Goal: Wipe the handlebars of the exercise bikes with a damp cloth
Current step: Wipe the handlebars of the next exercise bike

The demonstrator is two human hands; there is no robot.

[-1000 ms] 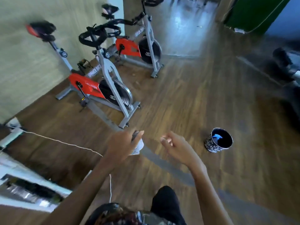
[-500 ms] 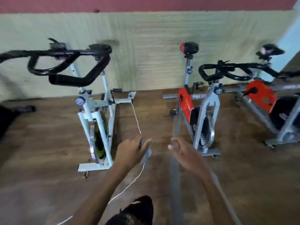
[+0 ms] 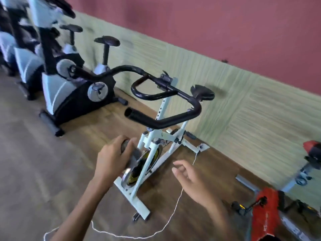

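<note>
Left hand (image 3: pixel 111 160) has its fingers (image 3: pixel 119 140) wrapped round a bunched-up grey cloth (image 3: pixel 134 154), held low in front of the white bike (image 3: pixel 139 204), under the black handlebars (image 3: pixel 166 123) and not touching them. Right hand (image 3: pixel 192 180) is next to it, fingers loosely curled, nothing in them. White string (image 3: pixel 175 208) trails across the wood floor (image 3: pixel 52 171).

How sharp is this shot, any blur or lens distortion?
Head view: motion blur smears the grey upright bikes at left and the red bike at lower right; the white bike's handlebars are the sharpest part; the left hand, the cloth it grips and the right hand are soft-edged; the wide lens tilts the wall line.
</note>
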